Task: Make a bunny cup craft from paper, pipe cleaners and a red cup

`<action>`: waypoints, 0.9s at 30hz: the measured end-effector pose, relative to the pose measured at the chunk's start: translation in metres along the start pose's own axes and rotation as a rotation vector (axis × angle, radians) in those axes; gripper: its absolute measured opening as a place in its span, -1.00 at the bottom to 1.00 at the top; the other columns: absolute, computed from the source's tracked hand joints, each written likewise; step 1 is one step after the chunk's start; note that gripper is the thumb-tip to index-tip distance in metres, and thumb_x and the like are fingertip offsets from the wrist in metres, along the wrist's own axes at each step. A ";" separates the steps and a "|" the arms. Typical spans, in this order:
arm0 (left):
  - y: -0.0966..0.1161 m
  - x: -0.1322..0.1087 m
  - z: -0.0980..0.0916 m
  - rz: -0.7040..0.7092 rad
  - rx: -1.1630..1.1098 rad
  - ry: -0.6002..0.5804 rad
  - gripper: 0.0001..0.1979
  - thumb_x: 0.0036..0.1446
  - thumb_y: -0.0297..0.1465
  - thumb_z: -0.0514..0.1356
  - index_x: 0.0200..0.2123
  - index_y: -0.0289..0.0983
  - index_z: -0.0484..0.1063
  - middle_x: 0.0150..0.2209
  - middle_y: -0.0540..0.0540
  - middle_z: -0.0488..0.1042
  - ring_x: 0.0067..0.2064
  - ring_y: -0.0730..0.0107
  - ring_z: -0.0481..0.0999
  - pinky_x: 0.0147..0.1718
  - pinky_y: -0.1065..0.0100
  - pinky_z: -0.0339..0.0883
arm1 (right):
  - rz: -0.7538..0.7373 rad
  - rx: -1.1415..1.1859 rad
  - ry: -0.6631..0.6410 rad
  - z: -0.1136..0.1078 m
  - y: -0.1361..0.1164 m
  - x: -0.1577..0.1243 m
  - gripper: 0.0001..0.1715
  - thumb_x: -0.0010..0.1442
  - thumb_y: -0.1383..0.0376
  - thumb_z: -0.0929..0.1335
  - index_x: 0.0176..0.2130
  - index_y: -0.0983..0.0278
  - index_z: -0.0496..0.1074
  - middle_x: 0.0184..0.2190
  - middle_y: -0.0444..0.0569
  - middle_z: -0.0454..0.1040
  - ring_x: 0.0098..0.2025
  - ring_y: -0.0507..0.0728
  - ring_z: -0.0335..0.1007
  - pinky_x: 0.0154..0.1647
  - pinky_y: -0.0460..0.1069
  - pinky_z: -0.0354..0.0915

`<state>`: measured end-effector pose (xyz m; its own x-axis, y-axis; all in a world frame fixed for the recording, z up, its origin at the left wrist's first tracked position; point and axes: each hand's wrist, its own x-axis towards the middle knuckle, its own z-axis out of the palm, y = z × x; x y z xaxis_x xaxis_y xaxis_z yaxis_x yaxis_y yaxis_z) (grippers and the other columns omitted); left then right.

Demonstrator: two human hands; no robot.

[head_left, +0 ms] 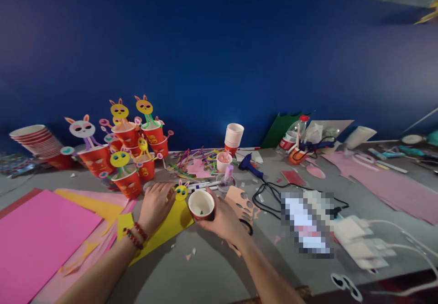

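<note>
My right hand (224, 219) is wrapped around a red paper cup (201, 206). The cup's white inside faces me, with a small dark spot at the bottom. My left hand (157, 203), palm down, reaches over the yellow paper (164, 233) with its fingers extended. Right at its fingertips is a yellow bunny-face cutout (181, 192) with blue eyes; whether they touch it I cannot tell. Beyond lie some white pens (205, 186). Left of my left hand stand several red cups with bunny faces on stems, the nearest one a decorated cup (127, 182).
Pink paper sheets (44, 240) cover the left side. Stacked cups (37, 142) stand at the far left, more stacked cups (234, 135) at the back. A blue glue gun (251, 166) trails a black cord (270, 203). White chargers (359, 240) and a bottle (292, 135) are to the right.
</note>
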<state>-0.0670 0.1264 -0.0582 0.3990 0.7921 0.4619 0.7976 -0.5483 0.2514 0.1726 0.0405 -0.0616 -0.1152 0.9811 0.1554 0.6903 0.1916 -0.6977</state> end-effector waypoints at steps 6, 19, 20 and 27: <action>0.014 -0.005 -0.009 0.154 -0.094 -0.002 -0.59 0.34 -0.33 0.04 -0.60 -0.22 0.23 -0.56 -0.01 0.37 -0.43 0.32 0.37 -0.25 0.25 0.21 | -0.031 -0.021 0.044 0.004 0.003 0.000 0.21 -0.09 0.18 0.60 0.38 0.22 0.07 0.17 0.19 0.44 0.19 0.40 0.36 0.15 0.23 0.30; 0.018 -0.015 0.001 -0.019 -0.365 0.082 -0.65 0.26 -0.40 0.06 -0.58 -0.18 0.08 -0.59 0.05 0.20 -0.50 0.38 0.23 -0.44 0.36 0.14 | -0.005 -0.035 0.060 0.004 -0.002 0.000 0.13 -0.06 0.26 0.58 0.37 0.20 0.11 0.16 0.15 0.46 0.18 0.41 0.38 0.16 0.24 0.30; 0.018 -0.015 0.001 -0.040 -0.368 0.100 -0.67 0.26 -0.40 0.05 -0.56 -0.18 0.10 -0.58 0.05 0.21 -0.50 0.39 0.24 -0.44 0.37 0.15 | 0.004 -0.032 0.059 0.004 -0.001 0.000 0.13 -0.06 0.27 0.58 0.37 0.19 0.10 0.17 0.15 0.45 0.18 0.41 0.38 0.16 0.24 0.30; 0.016 -0.002 -0.016 -0.115 -0.424 0.118 -0.87 0.26 -0.40 0.05 -0.17 -0.23 0.37 -0.23 -0.12 0.50 -0.18 0.28 0.53 -0.19 0.34 0.40 | 0.019 -0.051 0.004 0.001 0.000 0.003 0.15 -0.08 0.33 0.57 0.37 0.23 0.08 0.14 0.17 0.48 0.17 0.42 0.39 0.14 0.23 0.31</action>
<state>-0.0629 0.1119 -0.0412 0.2449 0.8316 0.4985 0.5682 -0.5397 0.6212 0.1716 0.0439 -0.0619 -0.0991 0.9845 0.1449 0.7280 0.1710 -0.6639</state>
